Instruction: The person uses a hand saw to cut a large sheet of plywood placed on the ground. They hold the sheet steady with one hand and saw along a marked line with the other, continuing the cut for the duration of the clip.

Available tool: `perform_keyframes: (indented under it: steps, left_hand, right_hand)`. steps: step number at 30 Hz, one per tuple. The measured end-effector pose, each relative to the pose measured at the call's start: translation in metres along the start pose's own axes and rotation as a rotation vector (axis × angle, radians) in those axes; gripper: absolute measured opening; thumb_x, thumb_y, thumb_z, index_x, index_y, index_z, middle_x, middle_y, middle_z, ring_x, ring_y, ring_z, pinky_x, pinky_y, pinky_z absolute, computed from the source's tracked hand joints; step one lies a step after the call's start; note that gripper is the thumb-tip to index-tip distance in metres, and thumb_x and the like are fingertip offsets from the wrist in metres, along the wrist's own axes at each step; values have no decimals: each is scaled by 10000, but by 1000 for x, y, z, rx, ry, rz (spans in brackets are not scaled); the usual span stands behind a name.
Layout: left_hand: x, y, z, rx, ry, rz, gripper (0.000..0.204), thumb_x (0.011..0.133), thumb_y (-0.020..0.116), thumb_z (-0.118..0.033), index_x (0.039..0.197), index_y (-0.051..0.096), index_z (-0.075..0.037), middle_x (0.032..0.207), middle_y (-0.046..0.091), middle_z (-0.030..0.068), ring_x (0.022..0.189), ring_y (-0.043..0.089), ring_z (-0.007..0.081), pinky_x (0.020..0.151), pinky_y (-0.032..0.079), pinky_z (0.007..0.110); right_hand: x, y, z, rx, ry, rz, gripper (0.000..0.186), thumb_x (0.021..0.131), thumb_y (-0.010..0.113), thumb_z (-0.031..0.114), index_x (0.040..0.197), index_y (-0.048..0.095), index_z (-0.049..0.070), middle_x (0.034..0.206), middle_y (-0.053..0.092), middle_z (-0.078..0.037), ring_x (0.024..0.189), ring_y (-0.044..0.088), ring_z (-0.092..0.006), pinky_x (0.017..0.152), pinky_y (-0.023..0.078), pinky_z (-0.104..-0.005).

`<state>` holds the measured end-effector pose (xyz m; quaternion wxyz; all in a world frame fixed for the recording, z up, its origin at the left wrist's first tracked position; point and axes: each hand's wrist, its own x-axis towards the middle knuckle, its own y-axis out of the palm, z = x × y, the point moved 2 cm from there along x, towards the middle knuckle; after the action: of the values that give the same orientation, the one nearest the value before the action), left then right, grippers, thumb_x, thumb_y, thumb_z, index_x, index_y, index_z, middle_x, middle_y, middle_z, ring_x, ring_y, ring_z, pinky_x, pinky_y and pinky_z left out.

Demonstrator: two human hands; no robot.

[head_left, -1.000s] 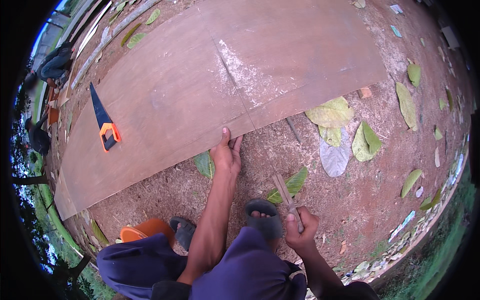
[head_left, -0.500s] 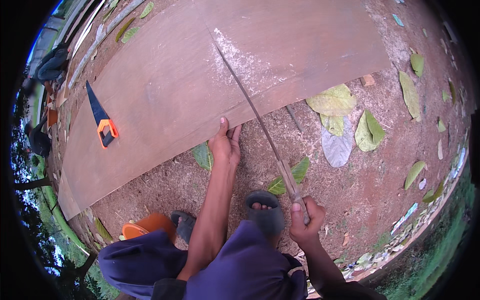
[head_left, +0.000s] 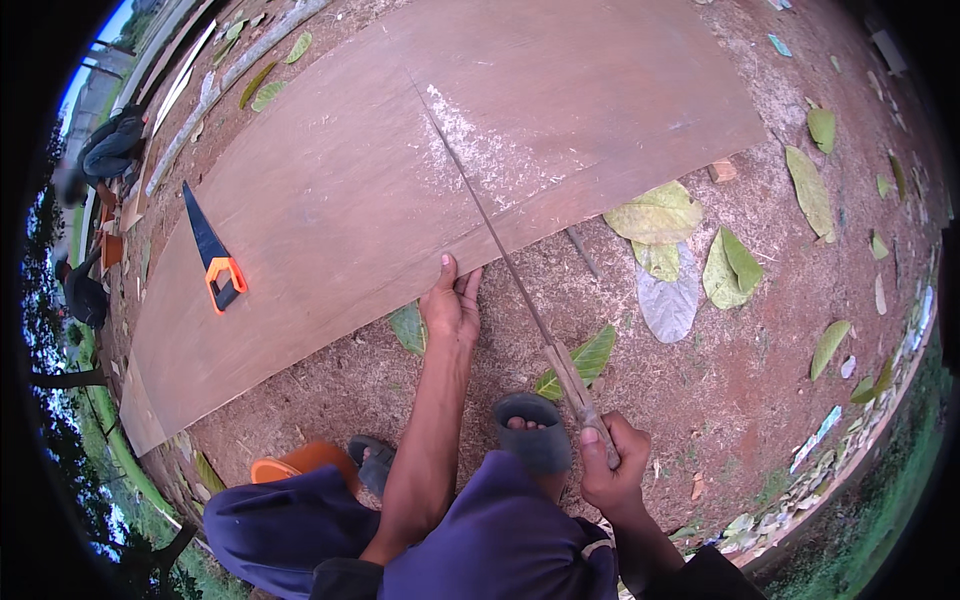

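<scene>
My left hand grips the near edge of a large brown plywood sheet, thumb on top. My right hand is closed on the worn wooden handle of a long, thin-bladed tool, apparently a saw seen edge-on. Its blade lies across the sheet's edge, right of my left hand, reaching over pale sawdust. An orange-and-black handsaw rests on the left part of the sheet.
Two people are bent low at the far left, near poles and boards. Large leaves and a wood block lie on the dirt. An orange container stands by my sandalled feet.
My right hand has shifted slightly right and back toward me with the tool, whose blade, faint a second ago, shows clearly now. My left hand stays on the edge.
</scene>
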<state>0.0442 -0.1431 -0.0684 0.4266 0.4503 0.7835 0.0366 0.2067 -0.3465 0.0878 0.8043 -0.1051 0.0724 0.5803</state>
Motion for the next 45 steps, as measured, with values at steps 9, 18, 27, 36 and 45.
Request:
perform_keyframes:
  steps: [9, 18, 27, 36, 45]
  left_hand:
    - [8, -15, -2, 16, -54, -25, 480, 980, 693, -112, 1379, 461, 17, 1277, 629, 160, 1129, 669, 300, 974, 615, 458]
    - [11, -19, 2, 6, -42, -6, 470, 984, 688, -129, 1371, 467, 22, 1277, 621, 177, 1147, 655, 326, 1019, 588, 466]
    - [-1, -5, -3, 33, 11, -47, 434, 981, 697, -129, 1333, 504, 35, 1254, 636, 176, 1100, 677, 329, 976, 615, 462]
    - [27, -30, 10, -8, -135, -1, 473, 982, 689, -112, 1380, 465, 7, 1266, 633, 162, 1123, 670, 320, 1022, 592, 471]
    - [39, -44, 8, -17, -139, 43, 472, 983, 686, -112, 1382, 465, 9, 1265, 634, 171, 1135, 667, 330, 985, 612, 472]
  right_hand:
    - [102, 63, -36, -60, -75, -73, 308, 999, 633, 193, 759, 555, 18, 590, 464, 35, 566, 418, -34, 489, 311, -276]
    - [103, 73, -25, -79, -88, -110, 294, 990, 656, 162, 761, 541, 18, 566, 469, 14, 566, 414, -36, 482, 322, -287]
    - [6, 13, -8, 27, -5, -32, 222, 969, 666, 146, 853, 622, -39, 609, 625, -71, 654, 667, -107, 587, 528, -315]
    - [105, 68, -40, -45, -61, -104, 310, 1002, 625, 177, 745, 544, 24, 572, 494, 13, 565, 438, -30, 475, 342, -296]
    - [120, 85, -23, -26, -72, -84, 308, 1004, 637, 186, 763, 550, 16, 584, 547, -2, 585, 453, -34, 481, 330, -280]
